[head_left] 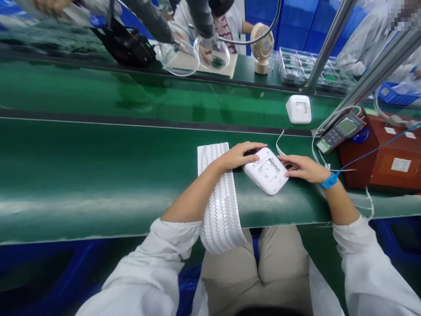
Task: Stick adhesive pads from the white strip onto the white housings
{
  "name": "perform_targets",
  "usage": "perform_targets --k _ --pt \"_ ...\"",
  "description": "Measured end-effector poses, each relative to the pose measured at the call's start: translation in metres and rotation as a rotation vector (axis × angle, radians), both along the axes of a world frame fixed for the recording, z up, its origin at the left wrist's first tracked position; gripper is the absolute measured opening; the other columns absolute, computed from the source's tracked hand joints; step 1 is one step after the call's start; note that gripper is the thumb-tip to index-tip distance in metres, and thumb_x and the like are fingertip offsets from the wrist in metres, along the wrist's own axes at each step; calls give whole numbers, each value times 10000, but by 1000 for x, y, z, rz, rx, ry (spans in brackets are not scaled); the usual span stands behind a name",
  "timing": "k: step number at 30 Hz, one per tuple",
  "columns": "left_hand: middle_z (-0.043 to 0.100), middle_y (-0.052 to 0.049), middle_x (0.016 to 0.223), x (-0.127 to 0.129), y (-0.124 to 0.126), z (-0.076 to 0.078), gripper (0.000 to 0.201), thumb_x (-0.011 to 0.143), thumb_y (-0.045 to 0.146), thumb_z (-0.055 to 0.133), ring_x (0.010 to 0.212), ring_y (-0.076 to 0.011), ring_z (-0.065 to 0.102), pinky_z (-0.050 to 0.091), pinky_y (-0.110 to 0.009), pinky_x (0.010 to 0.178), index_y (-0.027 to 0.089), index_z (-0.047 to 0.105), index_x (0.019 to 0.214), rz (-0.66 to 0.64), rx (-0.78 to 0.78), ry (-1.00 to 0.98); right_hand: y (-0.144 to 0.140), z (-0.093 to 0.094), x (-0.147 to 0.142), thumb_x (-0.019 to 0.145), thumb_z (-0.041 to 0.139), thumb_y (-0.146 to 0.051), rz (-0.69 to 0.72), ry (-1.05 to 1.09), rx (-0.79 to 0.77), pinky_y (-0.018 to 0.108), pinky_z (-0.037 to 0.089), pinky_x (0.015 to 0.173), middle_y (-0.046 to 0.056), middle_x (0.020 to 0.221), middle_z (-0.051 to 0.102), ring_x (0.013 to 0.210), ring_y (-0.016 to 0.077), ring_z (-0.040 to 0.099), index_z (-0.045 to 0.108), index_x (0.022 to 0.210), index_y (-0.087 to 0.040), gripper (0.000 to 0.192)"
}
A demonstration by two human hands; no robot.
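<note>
A rounded white plastic device (267, 171) sits at an angle over the green bench, its face with a printed label turned up. My left hand (241, 154) grips its upper left edge, thumb lying on the face and fingers along the far side. At its right edge, my right hand (304, 168) holds it between curled fingers and thumb; a blue wrist strap (330, 180) is on that wrist. Beneath my left forearm lies a long white strip (221, 210) with rows of grey zigzag marks, hanging over the bench's front edge.
Another white device (299, 109) stands on the green conveyor (148, 98) beyond the bench. At right are a handheld meter (342, 131), a reddish-brown box (378, 153) and loose cables. A small fan (262, 48) and clear trays (302, 66) stand across, where other people work.
</note>
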State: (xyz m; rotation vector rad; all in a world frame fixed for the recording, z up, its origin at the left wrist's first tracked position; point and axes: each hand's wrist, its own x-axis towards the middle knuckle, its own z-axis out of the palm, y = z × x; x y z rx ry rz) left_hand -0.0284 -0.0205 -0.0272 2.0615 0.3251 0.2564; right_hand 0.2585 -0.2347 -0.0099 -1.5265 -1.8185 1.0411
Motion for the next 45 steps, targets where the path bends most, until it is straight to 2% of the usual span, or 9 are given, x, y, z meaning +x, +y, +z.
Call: perform_targets --k 3,8,16,20,24,29,34,38,45 --pt "566 -139 1804 -4 0 2 1054 899 722 802 1600 -451 558 439 -599 1333 301 480 1811 -67 -23 42 0 -4 0 1009 861 -514 -33 34 -44 525 680 1130 165 1491 785 1324 324 777 645 1692 -227 772" --pt "492 -153 1846 -4 -8 5 1264 784 674 949 1680 -495 438 359 -667 1381 340 375 1860 -67 47 115 -7 -21 -9 967 847 -527 -228 59 42 520 679 1076 165 1412 816 1226 322 800 765 1542 -192 671" --pt "564 -141 1768 -3 -15 7 1147 827 587 942 1597 -454 544 423 -619 1352 362 436 1831 -97 5 56 18 -17 -38 1030 784 -517 -434 83 139 530 565 1224 125 1442 823 1318 327 751 843 1378 -239 449" --pt "619 -118 1723 -3 -15 7 1097 845 549 942 1576 -442 569 443 -625 1336 395 457 1817 -112 -13 23 49 -23 -56 1022 742 -590 -449 206 93 437 642 1024 104 1299 862 1138 291 787 840 1320 -225 481" --pt "545 -104 1805 -4 -16 8 1088 865 538 930 1599 -436 554 452 -609 1337 404 438 1826 -124 -44 21 60 -33 -67 996 732 -642 -470 330 59 358 639 860 90 1198 861 981 246 779 805 1324 -207 550" --pt "511 -108 1837 -3 -11 1 1139 841 579 950 1611 -448 543 415 -626 1368 387 426 1834 -124 -34 34 57 -30 -65 953 835 -566 -453 387 54 378 636 974 96 1279 855 1093 259 779 811 1320 -207 515" --pt "407 -126 1906 0 -10 -3 1393 700 638 1054 1709 -483 433 316 -670 1425 383 336 1867 -180 13 28 57 -33 -70 968 835 -523 -481 393 86 381 629 1009 86 1270 852 1133 262 770 815 1301 -211 456" --pt "465 -132 1872 -1 -13 -1 1367 698 638 1060 1661 -475 513 422 -644 1372 391 368 1851 -179 -18 -5 57 -41 -75 987 817 -594 -529 417 108 363 618 1004 61 1237 847 1121 252 756 823 1262 -225 460" --pt "482 -157 1839 -12 -8 -2 1301 649 598 1087 1677 -479 475 360 -641 1426 320 485 1768 5 10 -9 58 -46 -67 1029 758 -705 -575 548 75 387 618 1088 81 1249 863 1162 263 765 861 1190 -216 525"
